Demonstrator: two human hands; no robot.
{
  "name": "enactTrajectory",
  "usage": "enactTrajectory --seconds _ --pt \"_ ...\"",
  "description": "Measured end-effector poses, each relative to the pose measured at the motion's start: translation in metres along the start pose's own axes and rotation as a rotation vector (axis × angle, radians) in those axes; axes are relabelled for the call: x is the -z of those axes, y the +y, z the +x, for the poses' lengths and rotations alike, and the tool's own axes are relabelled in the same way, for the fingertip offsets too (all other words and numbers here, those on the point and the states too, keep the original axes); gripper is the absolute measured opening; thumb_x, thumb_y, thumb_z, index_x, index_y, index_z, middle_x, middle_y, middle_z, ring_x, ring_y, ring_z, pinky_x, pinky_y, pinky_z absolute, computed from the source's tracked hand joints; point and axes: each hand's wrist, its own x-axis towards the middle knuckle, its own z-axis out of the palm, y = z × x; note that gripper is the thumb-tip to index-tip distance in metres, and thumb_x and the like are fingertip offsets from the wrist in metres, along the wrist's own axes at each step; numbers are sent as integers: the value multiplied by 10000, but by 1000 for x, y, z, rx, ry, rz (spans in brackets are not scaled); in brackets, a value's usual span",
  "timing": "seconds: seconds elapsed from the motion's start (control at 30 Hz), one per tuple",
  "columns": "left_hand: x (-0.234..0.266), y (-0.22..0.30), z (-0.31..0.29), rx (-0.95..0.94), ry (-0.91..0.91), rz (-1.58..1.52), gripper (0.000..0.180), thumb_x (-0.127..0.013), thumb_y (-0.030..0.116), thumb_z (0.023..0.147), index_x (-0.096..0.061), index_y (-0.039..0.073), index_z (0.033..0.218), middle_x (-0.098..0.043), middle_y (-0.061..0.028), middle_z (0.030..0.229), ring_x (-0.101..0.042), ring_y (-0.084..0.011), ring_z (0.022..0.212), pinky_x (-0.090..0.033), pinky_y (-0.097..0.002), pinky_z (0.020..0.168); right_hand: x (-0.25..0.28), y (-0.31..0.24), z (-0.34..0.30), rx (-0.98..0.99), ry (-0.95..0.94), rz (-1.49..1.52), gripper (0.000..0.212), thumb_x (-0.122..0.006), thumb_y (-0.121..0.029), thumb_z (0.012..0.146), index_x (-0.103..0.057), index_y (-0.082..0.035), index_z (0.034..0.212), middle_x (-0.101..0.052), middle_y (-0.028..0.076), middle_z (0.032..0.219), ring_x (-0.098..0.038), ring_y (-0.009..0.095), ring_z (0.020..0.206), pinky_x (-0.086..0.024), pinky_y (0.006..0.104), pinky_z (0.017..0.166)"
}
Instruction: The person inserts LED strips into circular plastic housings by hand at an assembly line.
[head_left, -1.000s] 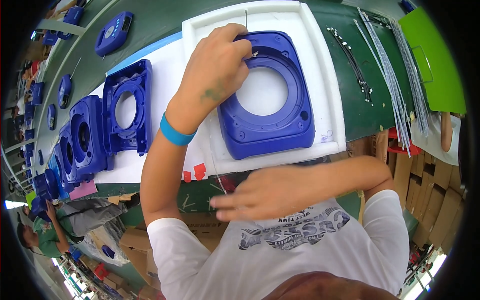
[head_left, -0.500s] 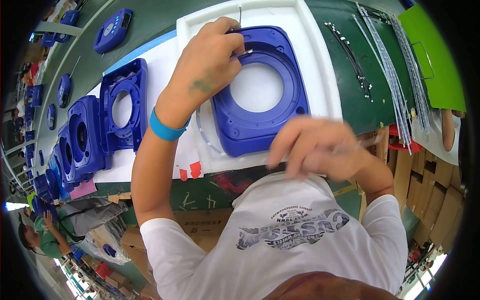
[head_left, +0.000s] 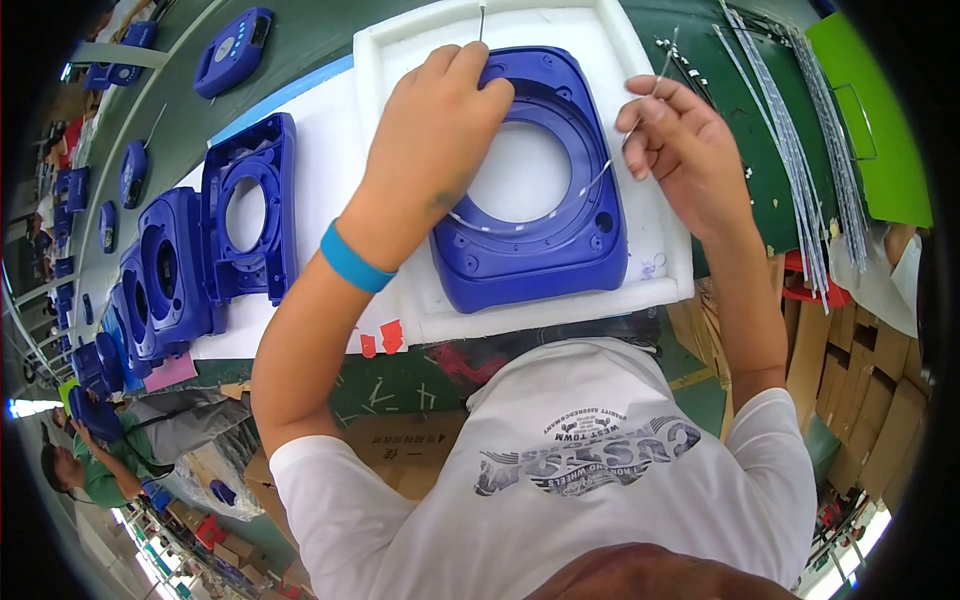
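In the upper middle of the frame, resting the left hand (head_left: 440,120) over the upper left corner of a blue housing (head_left: 530,265), with fingers bent inward at the rim; not possible to tell their exact grip, hidden beneath the hand. In the upper right, holding the right hand (head_left: 690,150) beside the housing, with thumb and fingers pinching a clear strip (head_left: 597,182). From there, sagging in a curve over the housing's ring toward the left wrist. Lying flat in a white tray (head_left: 470,325), on a green table (head_left: 765,205). At left, more housings (head_left: 240,275); at upper right, grey strips (head_left: 800,150).
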Motion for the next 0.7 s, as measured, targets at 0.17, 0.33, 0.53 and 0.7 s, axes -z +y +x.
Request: enactTrajectory --seconds 0.17,0.33,0.53,0.7 --pt "5 -8 0 -41 -9 -28 149 -724 33 819 -712 24 967 -688 -174 1138 -690 -341 1116 -593 -438 908 -19 -3 1 -6 -38 -96 387 -646 -171 1116 -585 76 1407 -740 119 1038 -722 143 772 -587 271 701" --pt "-2 -23 3 248 39 -494 260 -779 95 905 -739 35 1155 -721 -186 1151 -707 -374 1096 -590 -434 924 -20 0 3 15 -50 -184 396 -644 -186 1124 -596 65 1426 -724 85 997 -697 118 744 -549 241 661" --pt "-20 -28 -1 346 -13 -630 532 -852 204 894 -696 69 1385 -757 -221 1211 -738 -426 1079 -598 -440 955 -22 -1 4 -10 -45 -265 449 -641 -186 1126 -568 72 1487 -712 64 971 -667 96 728 -526 236 646" --pt "-19 -25 0 346 3 -611 540 -866 183 878 -697 72 1379 -758 -207 1133 -726 -415 1089 -589 -446 951 -26 -3 9 14 -48 -395 573 -645 -188 1119 -477 59 1609 -699 50 989 -615 71 723 -481 225 632"
